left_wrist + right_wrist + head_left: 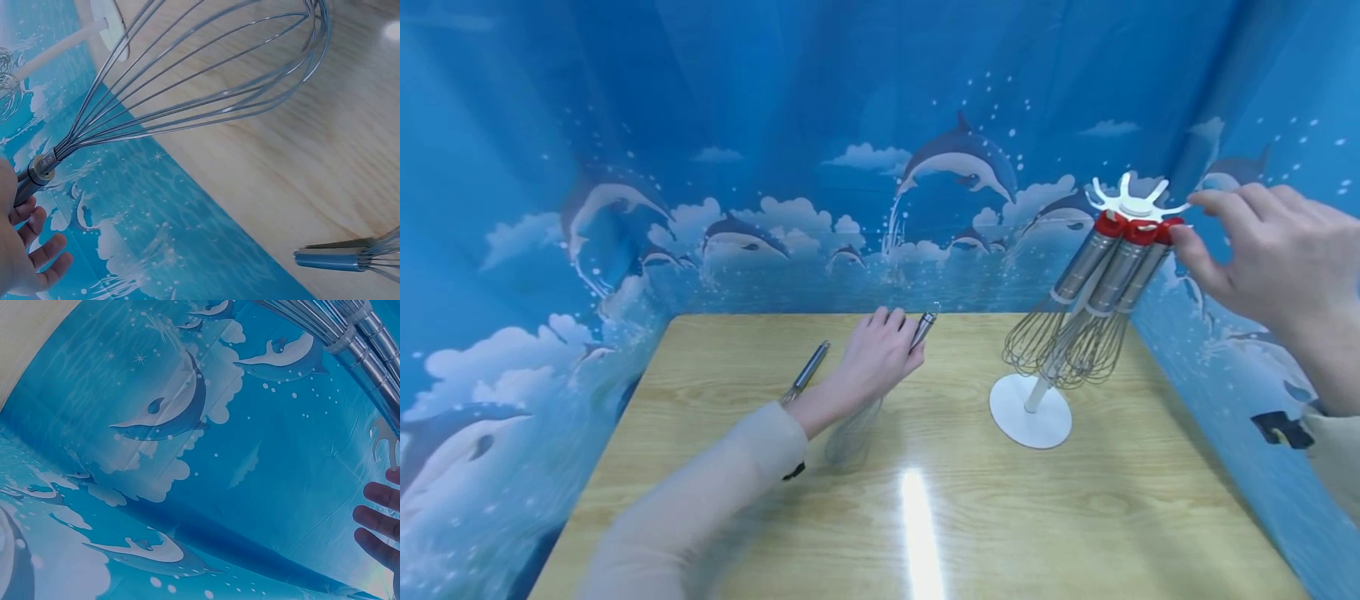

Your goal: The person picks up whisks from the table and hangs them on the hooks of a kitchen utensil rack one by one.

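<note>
My left hand [878, 357] holds a whisk by its metal handle [923, 330], over the middle of the table. In the left wrist view, the wire loops of this whisk [187, 94] spread large across the top. A second whisk [808, 367] lies on the table, left of that hand and partly behind the forearm. On the right stands a white whisk stand [1030, 421] with curved hooks; three whisks [1111, 279] with red handle ends hang from it, loops down. My right hand [1273, 250] pinches the stand's right hook between thumb and index finger, close to a red end.
The wooden table [985, 517] carries a bright light reflection near its front. A blue curtain [820, 108] with dolphins and clouds closes in the back and both sides. The stand's upper part rises in front of the curtain, close to the right side.
</note>
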